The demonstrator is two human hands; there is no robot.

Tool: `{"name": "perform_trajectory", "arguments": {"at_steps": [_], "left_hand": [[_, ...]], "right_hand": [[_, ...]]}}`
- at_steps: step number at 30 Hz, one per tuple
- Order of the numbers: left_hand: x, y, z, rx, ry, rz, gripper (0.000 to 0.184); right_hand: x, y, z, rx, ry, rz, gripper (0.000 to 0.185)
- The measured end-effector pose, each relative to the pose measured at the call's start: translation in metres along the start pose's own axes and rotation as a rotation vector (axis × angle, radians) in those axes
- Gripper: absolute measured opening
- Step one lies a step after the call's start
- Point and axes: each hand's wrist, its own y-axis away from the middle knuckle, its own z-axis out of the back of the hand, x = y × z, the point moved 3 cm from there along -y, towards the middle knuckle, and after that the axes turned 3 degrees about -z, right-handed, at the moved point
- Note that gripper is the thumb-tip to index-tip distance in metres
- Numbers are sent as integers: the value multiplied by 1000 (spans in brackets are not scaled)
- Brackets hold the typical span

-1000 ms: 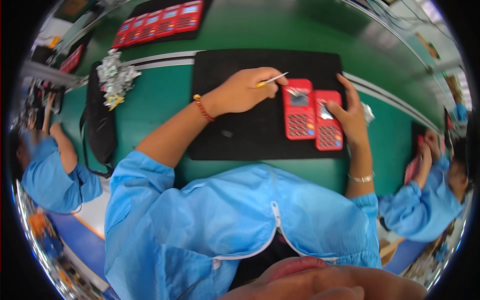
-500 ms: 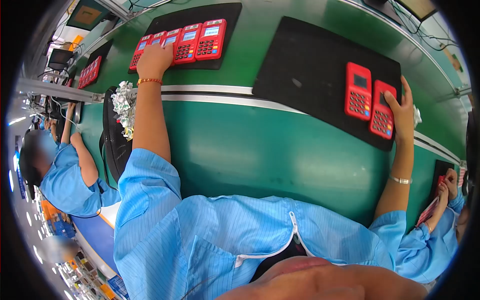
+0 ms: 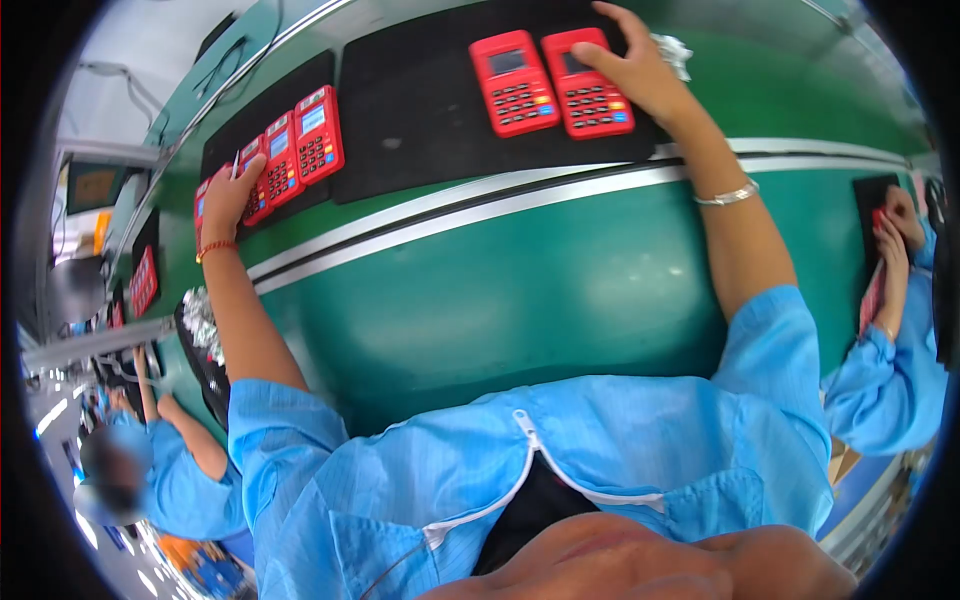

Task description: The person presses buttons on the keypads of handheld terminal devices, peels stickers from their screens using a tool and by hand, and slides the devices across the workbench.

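Observation:
My left hand is closed, with its fingers bent, over a row of red card payment terminals on a dark mat at the left. A thin white sliver shows by its thumb and forefinger; what it is I cannot make out. My right hand lies at the right edge of another red card payment terminal. Its thumb rests on the screen and the fingers stretch out past the top, spread. A second such terminal lies beside it to the left. Both lie flat on a black mat.
Crumpled silvery wrappers lie just beyond my right hand, more near my left forearm. A metal rail crosses the green bench. Co-workers sit at the left and right.
The whole view has turned and shifted, so the mats appear further left and higher. My left hand stays at the row, the white sliver now showing. My right thumb remains on the terminal.

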Motion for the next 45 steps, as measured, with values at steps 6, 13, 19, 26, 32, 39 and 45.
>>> {"name": "perform_trajectory", "arguments": {"at_steps": [6, 13, 19, 26, 32, 39, 45], "left_hand": [[-101, -3, -45, 151, 173, -99, 72], [-189, 64, -87, 251, 390, -324, 64], [-201, 219, -76, 556, 521, -390, 109], [-197, 305, -67, 464, 185, -837, 110], [-202, 309, -73, 374, 132, -848, 97], [-205, 304, -80, 321, 203, -868, 94], [-200, 299, -85, 265, 222, -846, 90]], "right_hand": [[-36, -10, -5, -102, -31, 83, 94], [-5, 69, 60, -1, -180, -41, 112], [-44, 145, 122, 212, -402, -139, 98], [21, 193, 112, -87, 727, -48, 79], [47, 239, 28, 34, 577, 456, 99], [55, 229, 11, -116, 625, 562, 100], [65, 230, 1, -171, 746, 534, 96]]}}
